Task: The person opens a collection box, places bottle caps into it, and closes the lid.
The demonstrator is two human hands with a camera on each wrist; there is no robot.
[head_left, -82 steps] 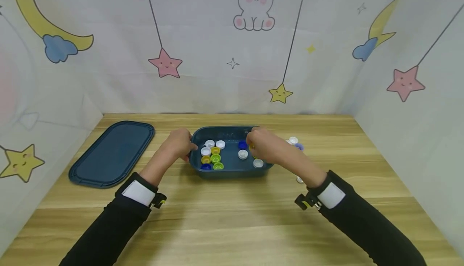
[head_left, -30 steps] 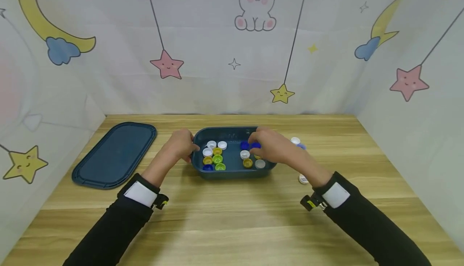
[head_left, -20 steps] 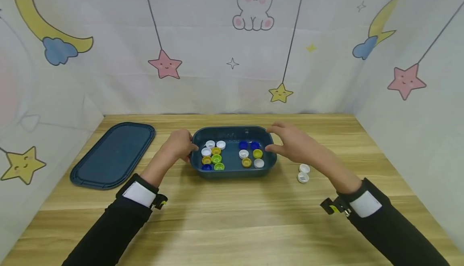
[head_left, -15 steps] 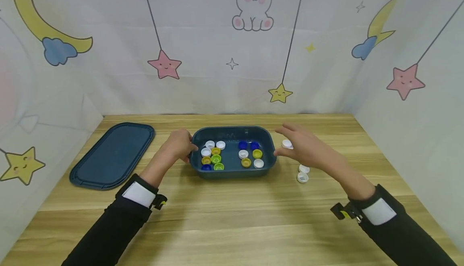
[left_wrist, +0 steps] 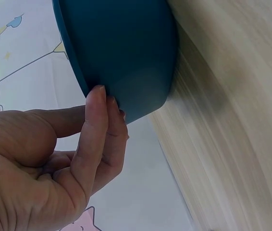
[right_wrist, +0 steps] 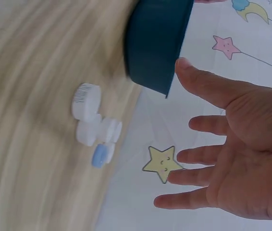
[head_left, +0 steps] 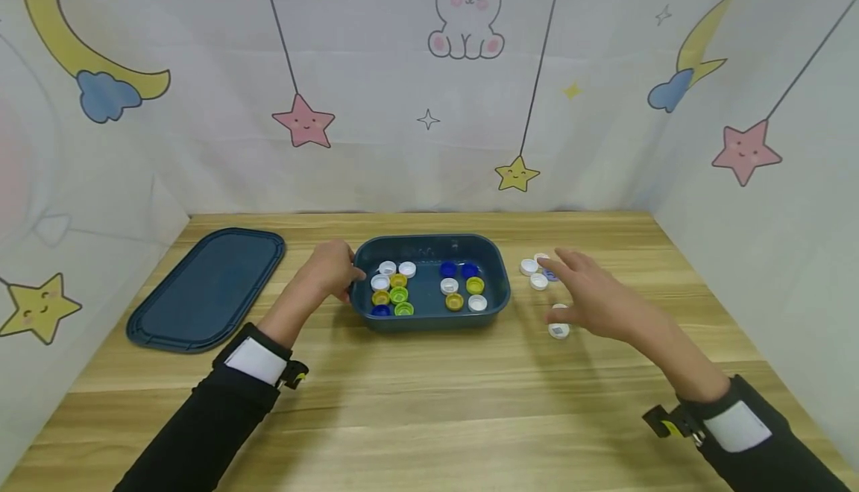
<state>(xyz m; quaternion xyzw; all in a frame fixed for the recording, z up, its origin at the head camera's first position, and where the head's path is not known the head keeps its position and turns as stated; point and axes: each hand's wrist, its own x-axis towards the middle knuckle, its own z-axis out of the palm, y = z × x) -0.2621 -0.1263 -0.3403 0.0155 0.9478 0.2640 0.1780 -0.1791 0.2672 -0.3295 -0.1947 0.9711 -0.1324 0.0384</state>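
Dark-blue bin (head_left: 429, 322): upright on the wooden table (head_left: 403, 417), towards twelve o'clock, open at the top.
Cluster at the bin's nine-o'clock end (head_left: 399, 295): eight caps in white, yellow, green and blue.
Cluster at its three-o'clock end (head_left: 449, 285): six caps in blue, white and yellow.
Left hand (head_left: 326, 268): grips the bin's rim at nine o'clock, fingers bent against the outer wall.
Right hand (head_left: 597, 302): at three o'clock from the bin, above the table; fingers spread and straight, thumb held apart.
White caps (head_left: 539, 282): three o'clock from the bin, grouped with a pale-blue cap (head_left: 550, 276) near the right fingertips.
White pair (head_left: 558, 329): four o'clock from the bin, one partly hidden by the right thumb.
Flat tray (head_left: 208, 287): nine o'clock, beyond the left hand.
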